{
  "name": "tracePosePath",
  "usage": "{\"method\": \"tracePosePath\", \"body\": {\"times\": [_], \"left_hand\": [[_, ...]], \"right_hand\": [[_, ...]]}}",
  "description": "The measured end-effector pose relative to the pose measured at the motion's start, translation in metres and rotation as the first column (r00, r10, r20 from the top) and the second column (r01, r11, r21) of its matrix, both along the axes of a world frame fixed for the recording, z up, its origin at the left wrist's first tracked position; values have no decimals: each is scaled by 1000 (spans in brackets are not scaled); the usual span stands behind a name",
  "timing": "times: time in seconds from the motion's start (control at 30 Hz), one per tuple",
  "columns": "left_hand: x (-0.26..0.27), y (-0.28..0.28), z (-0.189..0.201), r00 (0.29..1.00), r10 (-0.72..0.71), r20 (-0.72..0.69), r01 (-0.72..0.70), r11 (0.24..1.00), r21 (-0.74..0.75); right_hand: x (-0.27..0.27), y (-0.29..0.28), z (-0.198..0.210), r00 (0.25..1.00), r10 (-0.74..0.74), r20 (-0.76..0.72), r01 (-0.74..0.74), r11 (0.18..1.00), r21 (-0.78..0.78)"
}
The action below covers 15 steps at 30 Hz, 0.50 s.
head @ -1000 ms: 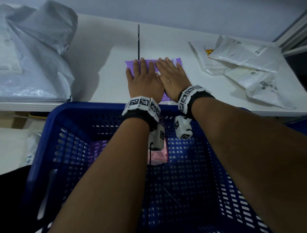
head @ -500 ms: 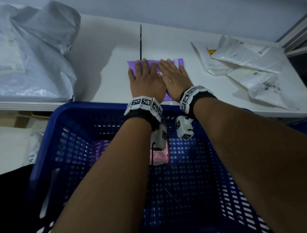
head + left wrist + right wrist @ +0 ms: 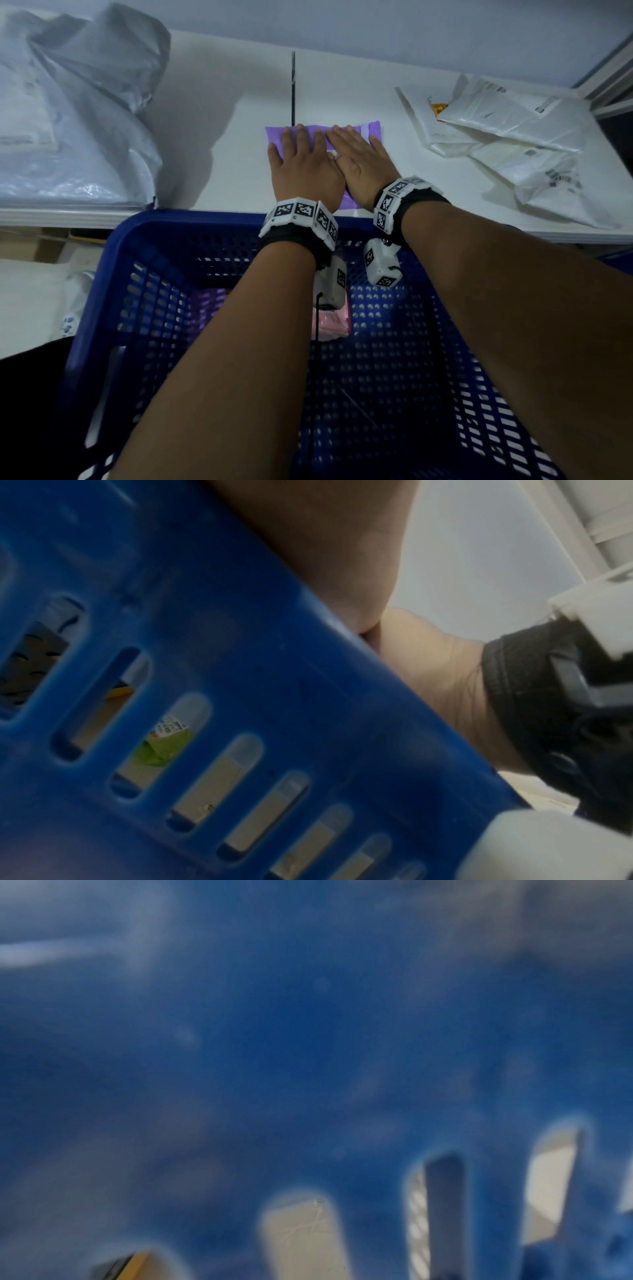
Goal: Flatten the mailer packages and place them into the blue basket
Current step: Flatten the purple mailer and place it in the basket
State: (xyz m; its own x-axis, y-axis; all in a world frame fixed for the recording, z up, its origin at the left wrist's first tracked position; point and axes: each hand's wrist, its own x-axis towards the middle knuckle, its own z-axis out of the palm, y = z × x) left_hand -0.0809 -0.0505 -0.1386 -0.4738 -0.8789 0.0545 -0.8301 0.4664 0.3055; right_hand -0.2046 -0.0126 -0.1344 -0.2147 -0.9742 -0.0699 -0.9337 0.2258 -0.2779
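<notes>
White tabletop (image 3: 239,144) bore a flat purple plastic mailer (image 3: 317,132), pressed under left hand (image 3: 303,168) and right hand (image 3: 359,164), fingers straight, gripping nothing; flattening looked under way, so next lift it to the blue slotted plastic basket (image 3: 191,226) at 6 o'clock.

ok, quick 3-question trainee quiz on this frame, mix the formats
1. True or false: both hands press flat on the purple mailer on the white table.
2. Multiple choice: where do the white mailers lie? A) inside the basket B) on the table, to the right of the hands C) under the left hand
3. Short answer: what pink thing shows inside the blue basket?

Key:
1. True: left hand and right hand lie side by side on it, fingers straight.
2. B
3. A pink mailer, partly hidden by the wrist camera; something purple lies left of it.
</notes>
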Motion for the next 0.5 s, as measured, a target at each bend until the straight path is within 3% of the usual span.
{"method": "tracePosePath", "body": {"times": [0.5], "left_hand": [[-1,-1,1,1000,1,21,-1,1000,19]], "right_hand": [[-2,-2,-2,1000,2,-5,-2,1000,10]]}}
